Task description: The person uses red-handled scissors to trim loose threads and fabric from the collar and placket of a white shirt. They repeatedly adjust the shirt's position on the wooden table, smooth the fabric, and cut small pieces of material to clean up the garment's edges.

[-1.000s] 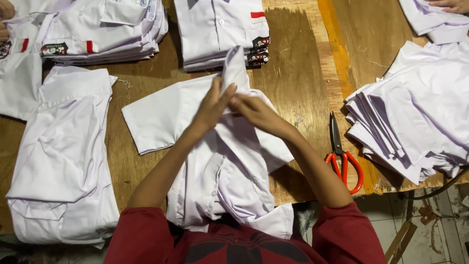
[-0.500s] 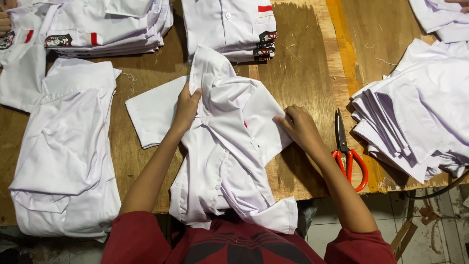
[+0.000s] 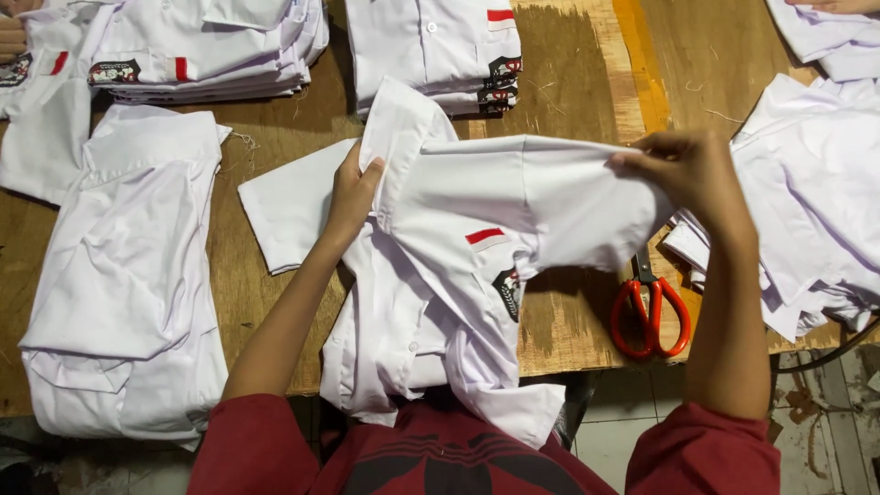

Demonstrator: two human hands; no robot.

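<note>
A white shirt (image 3: 477, 211) with a red patch and a dark badge on its chest is stretched out between my hands above the wooden table (image 3: 568, 82). My left hand (image 3: 353, 192) grips it by the collar near the middle of the table. My right hand (image 3: 687, 170) pinches the shirt's shoulder and sleeve end, pulled out to the right. The shirt's lower part hangs down over the table's front edge into my lap. Red-handled scissors (image 3: 649, 312) lie on the table just below my right hand.
Folded white shirts are stacked at the back left (image 3: 202, 46) and back middle (image 3: 431, 46). An unfolded shirt pile (image 3: 124, 275) lies at the left, loose shirts (image 3: 816, 202) heap at the right. Another person's hand (image 3: 11, 37) shows at the far left top.
My right hand has swung out to the right, pulling the shirt taut and spread wide. My left hand stayed on the collar. The chest patch and badge now face up.
</note>
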